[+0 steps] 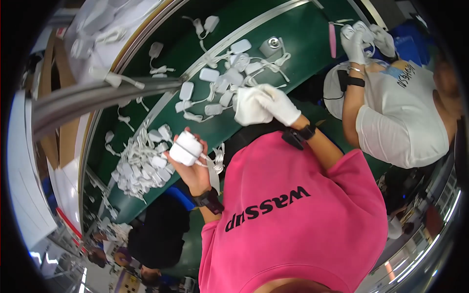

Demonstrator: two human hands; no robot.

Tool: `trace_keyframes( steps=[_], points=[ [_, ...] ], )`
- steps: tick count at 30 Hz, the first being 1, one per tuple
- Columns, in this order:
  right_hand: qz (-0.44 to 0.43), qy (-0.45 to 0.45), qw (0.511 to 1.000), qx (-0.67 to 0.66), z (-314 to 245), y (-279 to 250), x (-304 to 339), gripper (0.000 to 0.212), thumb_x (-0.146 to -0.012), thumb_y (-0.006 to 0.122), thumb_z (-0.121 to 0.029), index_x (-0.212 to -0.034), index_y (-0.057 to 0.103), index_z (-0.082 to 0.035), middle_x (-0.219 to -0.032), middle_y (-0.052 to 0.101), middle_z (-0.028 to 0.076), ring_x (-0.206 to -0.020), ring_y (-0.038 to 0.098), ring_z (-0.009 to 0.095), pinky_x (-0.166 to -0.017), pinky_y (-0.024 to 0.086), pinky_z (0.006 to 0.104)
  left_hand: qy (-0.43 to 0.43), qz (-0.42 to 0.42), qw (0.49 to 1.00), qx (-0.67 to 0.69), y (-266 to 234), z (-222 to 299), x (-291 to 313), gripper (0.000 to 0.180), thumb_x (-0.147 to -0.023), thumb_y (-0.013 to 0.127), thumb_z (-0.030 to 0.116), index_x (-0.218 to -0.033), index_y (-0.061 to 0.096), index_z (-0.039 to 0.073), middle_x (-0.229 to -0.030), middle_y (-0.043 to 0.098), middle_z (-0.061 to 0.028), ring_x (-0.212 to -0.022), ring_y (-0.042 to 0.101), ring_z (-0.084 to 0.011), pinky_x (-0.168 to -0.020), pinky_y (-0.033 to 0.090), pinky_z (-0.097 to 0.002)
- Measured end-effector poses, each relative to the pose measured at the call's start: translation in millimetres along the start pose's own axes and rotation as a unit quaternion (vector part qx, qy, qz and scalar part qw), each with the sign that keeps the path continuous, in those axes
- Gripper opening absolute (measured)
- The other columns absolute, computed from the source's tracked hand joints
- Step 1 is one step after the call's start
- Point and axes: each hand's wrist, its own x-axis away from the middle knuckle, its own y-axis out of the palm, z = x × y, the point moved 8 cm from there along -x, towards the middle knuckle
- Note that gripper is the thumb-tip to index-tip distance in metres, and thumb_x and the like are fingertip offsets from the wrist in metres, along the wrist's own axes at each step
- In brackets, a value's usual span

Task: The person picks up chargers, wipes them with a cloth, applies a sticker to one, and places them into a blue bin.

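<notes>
My left hand (pixel 196 177), bare and with a dark band at the wrist, holds a white power adapter (pixel 186 148) up on its palm and fingers. The adapter's white cable (pixel 215 160) hangs coiled beside the hand. My right hand (pixel 281 105) wears a white glove, and its fingers are closed on a white cloth (pixel 250 108). That cloth is near the front edge of the green bench (pixel 166 110). Just beyond it lies a loose group of white adapters (pixel 209 74) with cables.
A dense heap of adapters and cables (pixel 141 168) lies at the left. A grey metal bar (pixel 105 95) crosses the bench there. Behind the adapters stands a grey canister (pixel 271 46). At the right, a co-worker's gloved hands (pixel 355 46) hold white adapters near a pink-handled tool (pixel 332 40).
</notes>
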Motion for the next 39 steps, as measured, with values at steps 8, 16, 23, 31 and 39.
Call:
trace_keyframes(
  steps=[8,16,23,31,39],
  points=[
    [0.309,-0.052,0.912,0.262,86,-118,-33,0.032,-0.081,0.061,-0.015,-0.112,0.058,-0.006,-0.101,0.062,0.012,-0.095,0.060,0.026,-0.086,0.046,0.0328,-0.087,0.056,0.995,-0.005,19,-37,-13,0.050,-0.093,0.037,0.053,-0.122,0.045,0.013,-0.127,0.048,-0.0141,-0.101,0.052,-0.0320,-0.083,0.047,-0.0443],
    [0.578,0.003,0.728,0.369,51,-302,-66,0.021,-0.082,0.054,-0.014,-0.099,0.065,-0.007,-0.096,0.064,0.017,-0.089,0.062,0.033,-0.080,0.048,0.0378,-0.171,0.076,0.980,-0.065,13,-69,-23,0.049,-0.091,0.040,0.054,-0.120,0.050,0.015,-0.127,0.050,-0.0143,-0.102,0.053,-0.0349,-0.079,0.048,-0.0501],
    [0.715,0.140,0.488,0.480,22,-439,-111,0.023,-0.081,0.054,-0.023,-0.099,0.067,-0.018,-0.090,0.066,0.013,-0.082,0.062,0.031,-0.073,0.049,0.0439,-0.250,0.165,0.946,-0.125,-26,-100,-24,0.055,-0.090,0.034,0.059,-0.114,0.051,0.012,-0.125,0.050,-0.0185,-0.096,0.057,-0.0370,-0.073,0.051,-0.0522],
    [0.573,0.336,0.562,0.492,72,-536,-134,0.023,-0.084,0.046,-0.018,-0.094,0.066,-0.022,-0.097,0.065,0.016,-0.085,0.065,0.030,-0.066,0.049,0.0423,-0.271,0.170,0.932,-0.171,-58,-120,-44,0.060,-0.090,0.030,0.061,-0.116,0.052,0.012,-0.123,0.050,-0.0219,-0.099,0.055,-0.0412,-0.072,0.050,-0.0555],
    [0.627,-0.131,0.763,-0.087,92,-508,-147,0.031,-0.088,0.047,-0.016,-0.114,0.060,-0.005,-0.097,0.065,0.013,-0.090,0.062,0.021,-0.075,0.047,0.0296,-0.264,0.106,0.948,-0.141,-20,-108,-45,0.059,-0.091,0.030,0.060,-0.115,0.050,0.011,-0.129,0.046,-0.0194,-0.102,0.054,-0.0353,-0.080,0.049,-0.0525]
  ],
)
